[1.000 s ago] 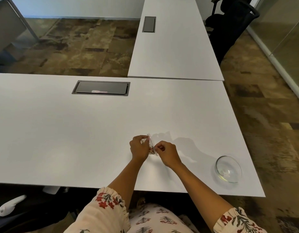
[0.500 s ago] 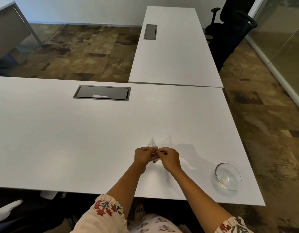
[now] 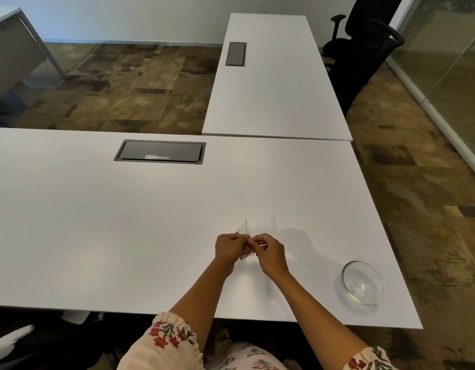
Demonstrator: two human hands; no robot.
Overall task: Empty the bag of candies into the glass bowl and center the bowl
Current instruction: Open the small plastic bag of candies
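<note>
A small clear plastic bag of candies is pinched between both hands just above the white table, its transparent top sticking up past my fingers. My left hand grips it from the left and my right hand from the right, fingertips meeting. The candies themselves are mostly hidden behind my fingers. An empty glass bowl stands on the table near the front right corner, well apart from my hands.
A dark cable hatch is set into the table farther back. A second white table adjoins beyond it, with a black office chair beside it. The table's front edge runs close under my forearms.
Both hands have closed in tighter on the bag, which has shifted toward me; its top now pokes up above the fingers. The bowl has stayed put.
</note>
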